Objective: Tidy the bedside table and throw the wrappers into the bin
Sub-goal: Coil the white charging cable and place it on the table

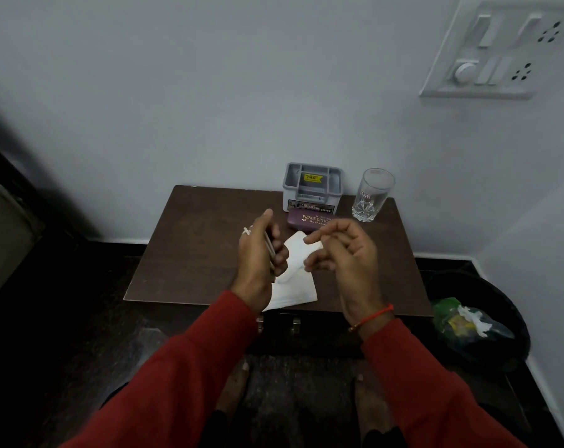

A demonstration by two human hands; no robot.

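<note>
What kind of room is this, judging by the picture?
Probably a bedroom corner at home: a small dark bedside table against a painted wall, a spectacle case and drinking glass on it, and a bin on the floor beside it.

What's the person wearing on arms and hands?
Long red sleeves on both arms, ending at the wrists. Right hand has a thin red thread bracelet around its wrist. Left hand has a small pale ring on one finger. No gloves.

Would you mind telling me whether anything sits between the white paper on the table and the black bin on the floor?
Nothing visible blocks it: the white paper lies near the brown table's front edge, and the black bin stands open on the floor just past its right side.
</note>
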